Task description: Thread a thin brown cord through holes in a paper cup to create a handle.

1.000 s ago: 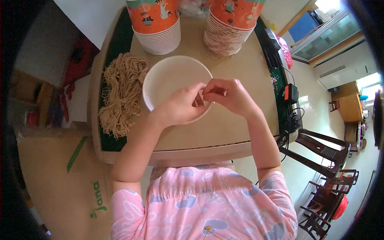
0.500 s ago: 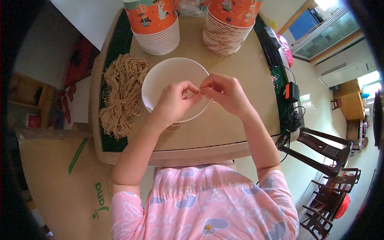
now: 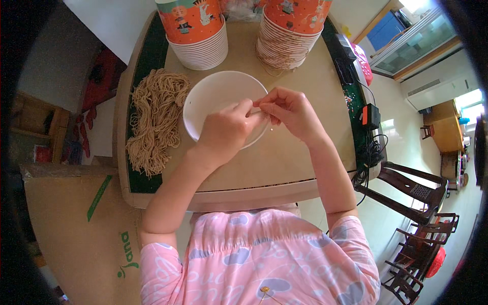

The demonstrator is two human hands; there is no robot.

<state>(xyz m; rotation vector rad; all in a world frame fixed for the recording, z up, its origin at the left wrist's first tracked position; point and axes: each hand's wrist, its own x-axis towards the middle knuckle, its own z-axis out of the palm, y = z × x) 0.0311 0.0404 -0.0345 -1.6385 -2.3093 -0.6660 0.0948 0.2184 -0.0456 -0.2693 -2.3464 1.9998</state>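
Observation:
A white round paper bucket (image 3: 211,101) lies before me with its wide mouth facing up, and a tiny dark hole shows near its left rim. My left hand (image 3: 229,129) reaches across the mouth to the right rim, fingers closed in a pinch. Against its fingertips, my right hand (image 3: 290,112) is pinched too, just outside that rim. Whatever small thing sits between the fingers is mostly hidden; I cannot make it out. Left of the bucket lies a loose bundle of tan twine (image 3: 156,119), touched by neither hand.
Two stacks of orange-and-white paper buckets stand at the back, one at left (image 3: 198,43) and one at right (image 3: 288,43) with twine around its lower part. A power strip (image 3: 345,66) and black cables (image 3: 373,150) run along the table's right edge. A cardboard box (image 3: 76,218) stands at lower left.
My left hand has turned over and moved right, with its back now facing up. The bucket has shifted slightly right and up. My right hand stays pinched near the right rim.

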